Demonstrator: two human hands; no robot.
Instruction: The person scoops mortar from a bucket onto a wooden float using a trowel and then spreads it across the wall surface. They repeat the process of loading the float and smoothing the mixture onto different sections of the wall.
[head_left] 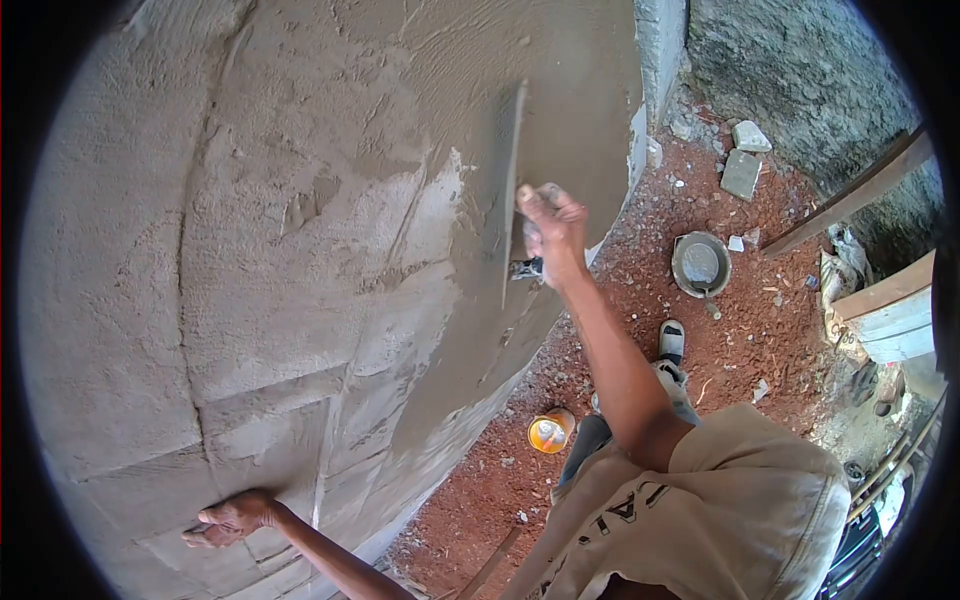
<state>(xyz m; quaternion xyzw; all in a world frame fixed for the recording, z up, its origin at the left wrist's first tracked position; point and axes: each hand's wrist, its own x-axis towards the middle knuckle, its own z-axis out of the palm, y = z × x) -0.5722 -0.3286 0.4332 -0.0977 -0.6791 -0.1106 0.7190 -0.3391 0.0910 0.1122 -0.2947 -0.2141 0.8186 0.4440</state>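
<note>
My right hand [555,225] is wrapped round the handle of a flat plastering trowel [514,180]. Its long thin blade is seen nearly edge-on, against or very close to smooth wet plaster [575,110]. Lower left, my left hand [235,518] rests on the rougher part of the wall [290,300], fingers apart and holding nothing. Grooves and pale patches mark the wall between my two hands.
A round bucket [701,265] stands on the red dirt floor [770,345], near broken blocks [741,174]. An orange container [551,430] sits by the wall's foot. Wooden planks [850,195] lean at the right, and a shoe [671,342] is below me.
</note>
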